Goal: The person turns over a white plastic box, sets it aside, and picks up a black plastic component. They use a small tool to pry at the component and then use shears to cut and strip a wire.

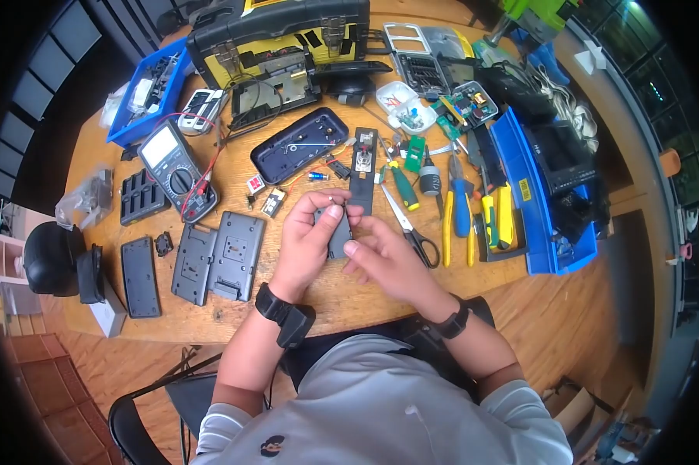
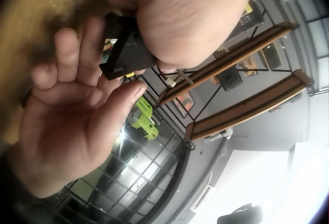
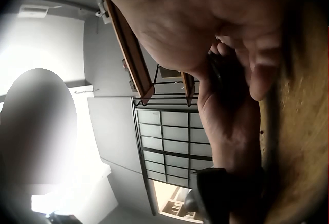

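A small dark plastic piece (image 1: 338, 239) is held up over the table's near middle. My left hand (image 1: 303, 246) grips it from the left, thumb along its face and fingertips at its top edge. From the right, my right hand (image 1: 388, 260) holds its side, thumb by the lower corner and fingers partly behind it. The black piece (image 2: 128, 54) looks angular in the left wrist view, between my left palm (image 2: 180, 18) and right hand (image 2: 72, 116). Hands hide most of it in the right wrist view.
Behind the hands lies a long black strip (image 1: 362, 182). Scissors (image 1: 407, 226), pliers (image 1: 462, 205) and a blue bin (image 1: 531, 194) are to the right. To the left are black plates (image 1: 233, 252), a multimeter (image 1: 180, 174) and a dark tray (image 1: 299, 147).
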